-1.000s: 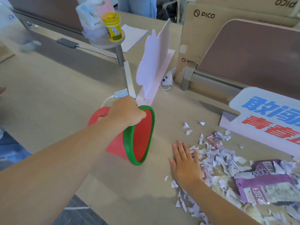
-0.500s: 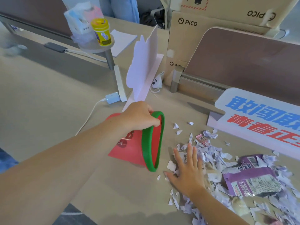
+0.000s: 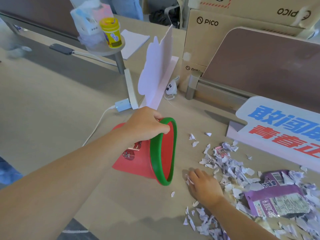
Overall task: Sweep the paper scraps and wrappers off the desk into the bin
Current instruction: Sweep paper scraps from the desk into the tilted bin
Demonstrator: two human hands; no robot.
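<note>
A small red bin (image 3: 136, 161) with a green rim lies tipped on its side on the desk, mouth facing right. My left hand (image 3: 145, 124) grips the top of its rim. My right hand (image 3: 205, 187) rests on the desk just right of the bin's mouth, fingers curled over a few paper scraps. A wide heap of white and lilac paper scraps (image 3: 230, 168) spreads to the right of that hand. A purple snack wrapper (image 3: 275, 200) lies in the heap at the right, and a small pink wrapper (image 3: 221, 150) sits at the heap's far side.
A white sign with blue and red characters (image 3: 284, 129) stands behind the heap. A white cut-out card (image 3: 155, 66) stands upright behind the bin, beside a charger and cable (image 3: 122, 104). PICO cardboard boxes (image 3: 207, 23) and a brown divider panel (image 3: 263, 70) are at the back. The desk's front edge runs under my forearms.
My right hand has gone from flat and spread to curled, and has dragged scraps leftward to the bin's mouth. The bin stays tipped under my left hand.
</note>
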